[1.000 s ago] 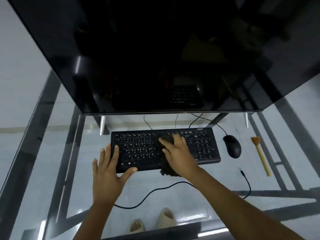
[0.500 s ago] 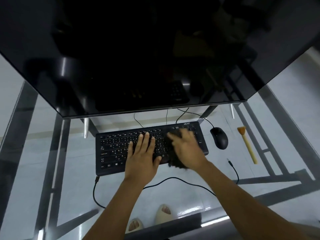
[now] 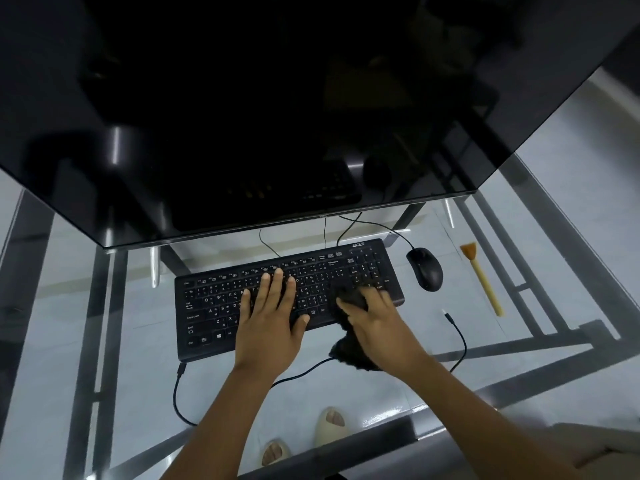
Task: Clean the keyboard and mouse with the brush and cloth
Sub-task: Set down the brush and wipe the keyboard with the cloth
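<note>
Two hands, one keyboard [image 3: 242,299], one mouse [image 3: 424,268], one brush [image 3: 482,278], one cloth [image 3: 351,344].
Left hand [image 3: 268,327] lies flat on the keys, fingers [image 3: 277,285] spread open; right hand [image 3: 377,325] presses the cloth onto the keyboard's right end, fingers [image 3: 369,296] curled over it. Mouse and brush lie on the desk [image 3: 398,386] beyond the right fingers.

Glass desk [image 3: 519,344] on dark metal frame; pale glossy tiled floor [image 3: 571,174] beneath.

my left hand [image 3: 268,325] lies flat, fingers spread — my right hand [image 3: 375,322] presses palm-down, fingers splayed, both forearms reaching forward.
</note>
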Tool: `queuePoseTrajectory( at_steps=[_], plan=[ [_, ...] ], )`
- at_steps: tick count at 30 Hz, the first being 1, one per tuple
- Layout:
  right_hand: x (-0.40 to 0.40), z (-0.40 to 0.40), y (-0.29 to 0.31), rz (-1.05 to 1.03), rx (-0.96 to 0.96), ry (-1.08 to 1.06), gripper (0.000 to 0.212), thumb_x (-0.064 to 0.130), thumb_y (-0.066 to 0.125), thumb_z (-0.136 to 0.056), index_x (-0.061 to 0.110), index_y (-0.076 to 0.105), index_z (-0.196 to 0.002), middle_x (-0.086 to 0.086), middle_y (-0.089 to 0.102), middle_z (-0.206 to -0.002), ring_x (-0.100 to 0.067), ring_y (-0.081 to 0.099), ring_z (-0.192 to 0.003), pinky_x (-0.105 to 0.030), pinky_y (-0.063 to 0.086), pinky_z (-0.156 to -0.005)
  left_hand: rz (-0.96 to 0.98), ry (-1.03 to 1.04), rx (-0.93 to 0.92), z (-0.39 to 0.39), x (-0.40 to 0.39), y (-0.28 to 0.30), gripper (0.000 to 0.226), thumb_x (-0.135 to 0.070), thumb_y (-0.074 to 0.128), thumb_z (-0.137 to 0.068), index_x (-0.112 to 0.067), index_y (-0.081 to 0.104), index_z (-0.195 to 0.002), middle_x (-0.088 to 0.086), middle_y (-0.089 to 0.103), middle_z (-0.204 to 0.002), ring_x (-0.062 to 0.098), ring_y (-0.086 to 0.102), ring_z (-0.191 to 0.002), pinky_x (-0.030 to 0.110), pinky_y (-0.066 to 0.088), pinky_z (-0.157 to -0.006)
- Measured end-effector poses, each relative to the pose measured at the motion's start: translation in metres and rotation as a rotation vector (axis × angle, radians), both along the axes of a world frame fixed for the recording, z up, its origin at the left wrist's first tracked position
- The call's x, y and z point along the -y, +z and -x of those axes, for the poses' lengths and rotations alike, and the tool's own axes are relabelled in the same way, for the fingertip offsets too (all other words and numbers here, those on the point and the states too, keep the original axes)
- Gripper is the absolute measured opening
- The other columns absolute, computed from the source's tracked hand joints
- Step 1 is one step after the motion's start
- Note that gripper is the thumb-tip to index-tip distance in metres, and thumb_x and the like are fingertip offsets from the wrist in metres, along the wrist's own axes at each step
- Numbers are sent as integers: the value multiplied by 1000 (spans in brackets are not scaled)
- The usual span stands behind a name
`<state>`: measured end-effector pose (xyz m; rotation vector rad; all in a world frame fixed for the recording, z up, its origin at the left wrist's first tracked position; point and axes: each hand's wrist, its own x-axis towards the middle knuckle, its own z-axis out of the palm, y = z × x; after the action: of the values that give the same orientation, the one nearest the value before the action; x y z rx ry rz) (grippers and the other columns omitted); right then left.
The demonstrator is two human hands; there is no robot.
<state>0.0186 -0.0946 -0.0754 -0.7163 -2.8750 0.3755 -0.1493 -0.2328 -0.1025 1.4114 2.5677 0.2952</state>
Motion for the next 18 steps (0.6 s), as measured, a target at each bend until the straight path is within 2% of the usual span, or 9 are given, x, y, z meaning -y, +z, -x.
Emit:
queuePoseTrajectory(
  at_steps=[1, 4, 8, 9, 11, 13, 17, 18],
  plan=[
    [-8, -3, 1, -11, -11, -21, 38, 2, 62, -84, 15, 68, -119, -18, 56, -114, -34, 52, -90, -43, 55, -81, 5, -5, -1, 0, 0, 0, 70, -59, 12, -92, -23, 11, -153, 0, -3, -160, 19, -8, -147, 45, -4, -118],
    [-33, -10, -2, -4, -87, -263, 37, -1, 60, -84, 13, 68, -118, -21, 56, -112, -38, 51, -87, -48, 54, -76, 5, -9, -5, -1, 1, -1, 71, -60, 10, -92, -24, 10, -153, -1, -4, -160, 19, -9, -147, 45, -3, -118],
    [-30, -3, 0, -15, -33, -173, 36, 0, 60, -86, 8, 65, -121, -23, 55, -113, -40, 51, -89, -46, 53, -79, -7, 7, -7, 0, 1, -3, 70, -60, 14, -93, -23, 19, -152, 0, 4, -160, 19, -1, -148, 47, 2, -118],
    [-40, 1, 0, -17, -48, -218, 36, 0, 60, -86, 7, 65, -121, -25, 55, -112, -43, 51, -89, -49, 52, -80, -3, 4, -10, 0, 1, -4, 70, -60, 14, -93, -23, 19, -152, 0, 4, -160, 19, -1, -148, 46, 1, -118],
    [-63, 16, -3, 7, -98, -441, 34, 0, 57, -89, 4, 64, -121, -30, 54, -110, -46, 50, -88, -54, 50, -82, 0, -4, -18, 0, 0, -4, 70, -61, 13, -93, -24, 17, -152, -1, 2, -160, 19, -3, -148, 44, -3, -118],
    [-66, 37, -4, 23, -101, -542, 33, 3, 55, -90, 4, 63, -122, -31, 53, -109, -45, 49, -88, -52, 48, -84, -8, 2, -21, 0, 1, -5, 70, -61, 14, -92, -24, 16, -152, -2, 1, -160, 19, -4, -148, 43, -5, -117],
    [-47, 64, -3, -26, -34, -194, 34, 7, 52, -92, 8, 61, -125, -22, 52, -113, -38, 46, -95, -45, 46, -85, -11, 8, -26, 0, 0, -5, 70, -60, 17, -93, -24, 18, -152, -1, 4, -160, 18, -2, -148, 43, -4, -117],
    [-54, 64, -1, -22, -32, -218, 35, 7, 51, -93, 10, 61, -127, -21, 52, -115, -38, 46, -97, -45, 46, -87, -9, 0, -31, 0, 0, -5, 70, -61, 17, -93, -24, 18, -152, -1, 4, -160, 18, -2, -148, 42, -4, -117]
  ],
)
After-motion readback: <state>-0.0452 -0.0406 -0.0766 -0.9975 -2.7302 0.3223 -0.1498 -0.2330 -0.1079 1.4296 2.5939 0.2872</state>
